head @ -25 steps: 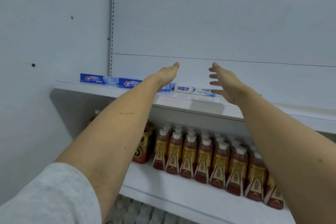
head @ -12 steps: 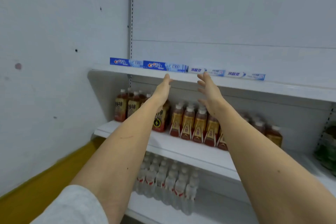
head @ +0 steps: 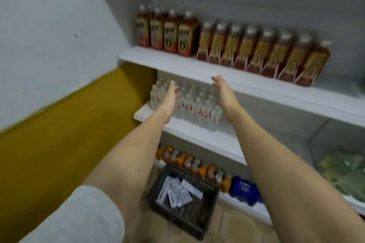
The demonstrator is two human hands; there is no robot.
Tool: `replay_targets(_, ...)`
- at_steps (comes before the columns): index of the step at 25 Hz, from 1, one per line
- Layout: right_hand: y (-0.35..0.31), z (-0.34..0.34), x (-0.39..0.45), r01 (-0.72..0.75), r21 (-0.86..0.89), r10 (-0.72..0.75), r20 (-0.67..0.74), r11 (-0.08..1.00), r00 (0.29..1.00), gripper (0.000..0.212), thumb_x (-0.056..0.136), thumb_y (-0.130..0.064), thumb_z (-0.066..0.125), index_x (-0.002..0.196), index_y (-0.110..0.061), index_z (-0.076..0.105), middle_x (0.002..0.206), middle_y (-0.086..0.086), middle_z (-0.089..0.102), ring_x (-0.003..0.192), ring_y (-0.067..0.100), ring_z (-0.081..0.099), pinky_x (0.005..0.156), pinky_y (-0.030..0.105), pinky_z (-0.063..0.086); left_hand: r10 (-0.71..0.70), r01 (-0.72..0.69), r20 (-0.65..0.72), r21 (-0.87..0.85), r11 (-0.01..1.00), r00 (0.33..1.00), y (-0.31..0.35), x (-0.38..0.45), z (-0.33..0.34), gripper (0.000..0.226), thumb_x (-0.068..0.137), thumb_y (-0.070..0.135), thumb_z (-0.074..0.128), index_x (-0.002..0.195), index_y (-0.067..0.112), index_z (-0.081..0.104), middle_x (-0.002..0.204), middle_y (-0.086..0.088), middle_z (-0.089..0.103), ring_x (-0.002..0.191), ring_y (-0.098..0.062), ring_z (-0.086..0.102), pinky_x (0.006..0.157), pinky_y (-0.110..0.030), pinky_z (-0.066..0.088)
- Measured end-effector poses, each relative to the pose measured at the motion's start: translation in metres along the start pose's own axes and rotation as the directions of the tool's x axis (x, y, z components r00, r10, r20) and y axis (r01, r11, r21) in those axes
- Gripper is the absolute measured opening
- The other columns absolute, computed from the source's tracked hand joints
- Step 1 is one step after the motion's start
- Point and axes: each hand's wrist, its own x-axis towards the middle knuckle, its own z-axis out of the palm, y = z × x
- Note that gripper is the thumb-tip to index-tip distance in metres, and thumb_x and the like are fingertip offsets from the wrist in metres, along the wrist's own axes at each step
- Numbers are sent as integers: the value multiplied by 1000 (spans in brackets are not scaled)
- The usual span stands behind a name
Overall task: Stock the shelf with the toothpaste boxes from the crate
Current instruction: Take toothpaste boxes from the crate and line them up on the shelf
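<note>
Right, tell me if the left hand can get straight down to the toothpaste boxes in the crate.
Probably yes. The left hand is open and empty, and the crate on the floor has no lid, with the toothpaste boxes exposed. It sits far below, so bending down looks necessary.

Shelving and floor, as I am seeing them.
Brown drink bottles (head: 246,49) are standing in rows on the middle shelf (head: 197,69); clear water bottles (head: 189,102) are crowding the shelf below (head: 199,136); a black crate (head: 185,213) is sitting on the tiled floor (head: 237,229).
</note>
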Motion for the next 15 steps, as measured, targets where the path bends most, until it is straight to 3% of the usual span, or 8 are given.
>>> replay_targets(10, 189, 60, -14, -404, 23, 404, -2, 915, 915, 62, 99, -61, 29, 153, -30, 31, 160, -6, 27, 146, 20, 26, 117, 44, 19, -331, 330, 60, 33, 943, 942, -180, 26, -29, 66, 99, 62, 13, 150, 25, 35, 151, -8, 41, 144, -28, 28, 119, -51, 15)
replay_targets(15, 258, 93, 3, -563, 69, 565, -27, 824, 824, 65, 97, -62, 35, 152, -29, 33, 157, -4, 32, 143, 21, 33, 118, 45, 24, -523, 524, 93, 14, 851, 847, -271, 59, -45, 78, 89, 77, 20, 146, 27, 42, 144, -5, 50, 139, -28, 37, 117, -53, 20)
